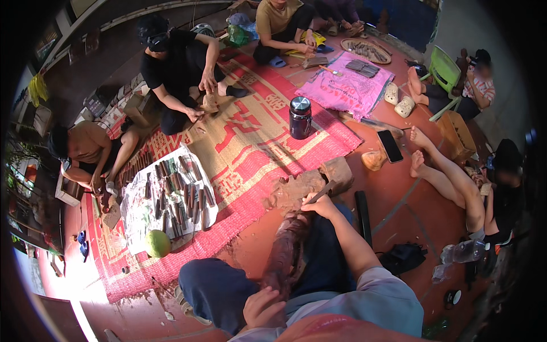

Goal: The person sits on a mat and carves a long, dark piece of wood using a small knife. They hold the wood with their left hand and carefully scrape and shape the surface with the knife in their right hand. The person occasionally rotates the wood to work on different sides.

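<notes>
A dark reddish-brown wooden piece (279,256) lies lengthwise between my legs, its far end against a rough brown block (302,188). My right hand (320,206) is closed around a slim stick-like tool (326,191) above that far end. The tool slants up to the right over the block; its working tip is hidden, so I cannot tell its exact kind. Close to my body, my left hand (264,308) lies beside the near end of the wooden piece, fingers loosely bent and apart, the fingertips seeming to touch it.
A black flask (300,118) stands on the red patterned mat (245,188). Left of it, a white sheet (134,211) bears several dark sticks and a green round fruit (157,243). A phone (390,146) leans at the right. Several people sit around, one in black (176,74) working by hand.
</notes>
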{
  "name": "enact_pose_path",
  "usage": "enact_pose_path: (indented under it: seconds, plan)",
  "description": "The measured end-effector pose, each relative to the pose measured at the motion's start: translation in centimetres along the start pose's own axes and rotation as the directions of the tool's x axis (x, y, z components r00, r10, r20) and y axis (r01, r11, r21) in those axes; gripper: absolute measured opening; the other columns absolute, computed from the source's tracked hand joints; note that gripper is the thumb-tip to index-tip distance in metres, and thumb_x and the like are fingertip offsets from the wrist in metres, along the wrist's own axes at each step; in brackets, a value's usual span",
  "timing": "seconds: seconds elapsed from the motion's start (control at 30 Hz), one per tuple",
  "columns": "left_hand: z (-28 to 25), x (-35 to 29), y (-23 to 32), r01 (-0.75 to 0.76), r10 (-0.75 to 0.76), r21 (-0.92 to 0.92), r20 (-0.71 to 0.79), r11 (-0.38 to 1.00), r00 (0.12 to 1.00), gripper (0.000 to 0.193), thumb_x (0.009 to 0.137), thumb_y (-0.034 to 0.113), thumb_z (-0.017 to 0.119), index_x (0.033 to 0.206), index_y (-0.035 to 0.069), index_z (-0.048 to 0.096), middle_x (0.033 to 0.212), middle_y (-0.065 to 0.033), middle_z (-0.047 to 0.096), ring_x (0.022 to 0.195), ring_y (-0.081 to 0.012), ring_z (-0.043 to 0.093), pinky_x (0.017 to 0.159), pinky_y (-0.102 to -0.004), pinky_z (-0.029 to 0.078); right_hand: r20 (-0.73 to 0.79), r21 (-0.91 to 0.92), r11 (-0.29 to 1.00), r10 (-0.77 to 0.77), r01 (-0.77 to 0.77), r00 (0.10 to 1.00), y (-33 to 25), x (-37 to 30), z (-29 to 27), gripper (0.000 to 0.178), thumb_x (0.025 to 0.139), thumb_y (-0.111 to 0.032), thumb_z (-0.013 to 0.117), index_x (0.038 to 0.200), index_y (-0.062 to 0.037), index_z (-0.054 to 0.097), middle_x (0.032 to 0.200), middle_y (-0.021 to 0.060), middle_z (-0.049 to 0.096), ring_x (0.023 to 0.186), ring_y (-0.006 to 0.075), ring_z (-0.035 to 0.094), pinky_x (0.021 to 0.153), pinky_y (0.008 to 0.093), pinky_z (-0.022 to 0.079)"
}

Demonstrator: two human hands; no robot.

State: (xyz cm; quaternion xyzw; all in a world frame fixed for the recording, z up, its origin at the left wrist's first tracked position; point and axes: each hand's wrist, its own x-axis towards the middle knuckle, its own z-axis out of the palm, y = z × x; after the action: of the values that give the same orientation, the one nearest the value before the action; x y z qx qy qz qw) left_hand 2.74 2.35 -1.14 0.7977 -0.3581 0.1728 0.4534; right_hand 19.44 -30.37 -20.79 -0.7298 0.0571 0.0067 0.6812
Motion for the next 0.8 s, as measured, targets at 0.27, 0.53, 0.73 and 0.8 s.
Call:
enact_pose_path:
  seconds: [0.27, 0.53, 0.73, 0.8]
  plan:
    - [0.7, -0.9, -0.9, -0.074, 0.074, -0.020, -0.022, 0.997, 0.997, 0.022, 0.070, 0.023, 0.068, 0.090, 0.012, 0.068, 0.101, -0.0147, 0.064, 0.095, -0.0335, 0.063, 0.074, -0.0384, 0.052, 0.088, -0.047, 0.996, 0.079, -0.075, 0.993, -1.2, -0.2, 1.2, 0.013, 0.066, -0.003, 0.075, 0.072, -0.0038, 0.064, 0.073, 0.0021, 0.064, 0.070, 0.0088, 0.058, 0.066, 0.0258, 0.047]
    - [0.1, -1.4, -0.9, -0.072, 0.075, -0.052, 0.053, 0.996, 0.996, 0.027, 0.072, 0.024, 0.069, 0.097, 0.015, 0.066, 0.107, -0.0135, 0.061, 0.104, -0.0332, 0.058, 0.080, -0.0401, 0.051, 0.059, 0.017, 1.000, -0.002, 0.002, 0.998, -0.7, -0.8, 1.4, 0.013, 0.072, -0.007, 0.074, 0.079, -0.0038, 0.064, 0.078, 0.0022, 0.065, 0.073, 0.0082, 0.058, 0.068, 0.0236, 0.046]
    - [0.2, -1.4, -0.7, -0.040, 0.044, -0.081, 0.041, 0.996, 0.998, 0.026, 0.074, 0.023, 0.068, 0.099, 0.016, 0.066, 0.109, -0.0134, 0.060, 0.107, -0.0327, 0.057, 0.081, -0.0407, 0.050, 0.054, 0.289, 0.919, 0.265, -0.269, 0.963, -1.9, 0.8, -0.3, 0.014, 0.069, -0.008, 0.076, 0.077, -0.0015, 0.067, 0.077, 0.0021, 0.066, 0.071, 0.0106, 0.060, 0.069, 0.0256, 0.047]
    - [0.2, -1.4, -0.9, -0.043, 0.046, -0.077, 0.041, 0.996, 0.998, 0.025, 0.074, 0.023, 0.068, 0.099, 0.016, 0.066, 0.109, -0.0133, 0.060, 0.107, -0.0328, 0.057, 0.082, -0.0408, 0.050, 0.062, 0.016, 0.996, 0.090, -0.091, 0.994, -2.3, 0.2, 0.7, 0.015, 0.069, -0.009, 0.076, 0.077, -0.0018, 0.067, 0.077, 0.0021, 0.066, 0.072, 0.0104, 0.060, 0.069, 0.0259, 0.047]
